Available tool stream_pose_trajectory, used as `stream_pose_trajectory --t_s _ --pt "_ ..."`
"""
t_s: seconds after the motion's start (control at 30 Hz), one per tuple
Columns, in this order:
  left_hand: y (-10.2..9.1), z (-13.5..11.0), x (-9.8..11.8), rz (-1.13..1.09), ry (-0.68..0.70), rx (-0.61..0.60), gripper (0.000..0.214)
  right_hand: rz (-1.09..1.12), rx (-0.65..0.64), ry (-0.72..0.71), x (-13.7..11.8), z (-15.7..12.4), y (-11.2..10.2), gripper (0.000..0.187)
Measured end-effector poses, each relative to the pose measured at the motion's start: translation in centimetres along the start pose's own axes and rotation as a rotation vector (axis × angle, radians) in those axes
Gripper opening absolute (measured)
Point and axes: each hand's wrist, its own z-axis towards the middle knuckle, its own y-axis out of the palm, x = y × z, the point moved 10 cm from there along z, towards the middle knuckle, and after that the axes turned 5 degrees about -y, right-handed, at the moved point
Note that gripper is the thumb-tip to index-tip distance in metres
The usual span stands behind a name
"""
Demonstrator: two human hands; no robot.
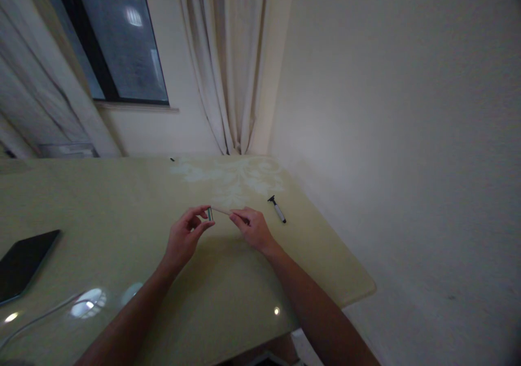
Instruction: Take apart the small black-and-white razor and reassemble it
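My left hand [188, 233] pinches a small razor blade cartridge [210, 214] upright between thumb and fingertips; a greenish strip shows along it. Between the thumb and fingers of my right hand [253, 228] is a thin, pale stick [221, 210], which points left. Its far end reaches the top of the cartridge, though I cannot tell whether they touch. Both hands are raised over the table [228, 301]. To the right of my right hand lies a razor [277, 209] with a black head and a grey and black handle.
A dark tablet [26, 263] lies at the left of the table, with a pale cable [44, 311] nearer me. At the back edge is a small black piece [172, 159]. A wall [391, 138] borders the right side; curtains [228, 67] hang behind.
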Motion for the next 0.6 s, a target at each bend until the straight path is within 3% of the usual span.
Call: stream_pose_trajectory --t_s 0.2,0.33,0.5,0.6 --pt "-0.2 -0.1 0.2 -0.008 -0.003 0.019 0.043 0.072 -0.078 -0.027 -0.5 -0.1 1.0 0.030" --pt "-0.6 0.0 0.2 -0.002 -0.003 0.048 0.042 0.007 0.012 0.017 0.1 -0.1 0.1 0.031" --pt "-0.9 0.1 0.1 0.027 0.006 0.051 0.044 0.066 -0.082 -0.027 -0.3 -0.1 1.1 0.032" --pt "-1.1 0.1 0.0 0.026 0.010 0.072 0.044 0.012 -0.032 -0.001 -0.1 -0.1 0.7 0.032"
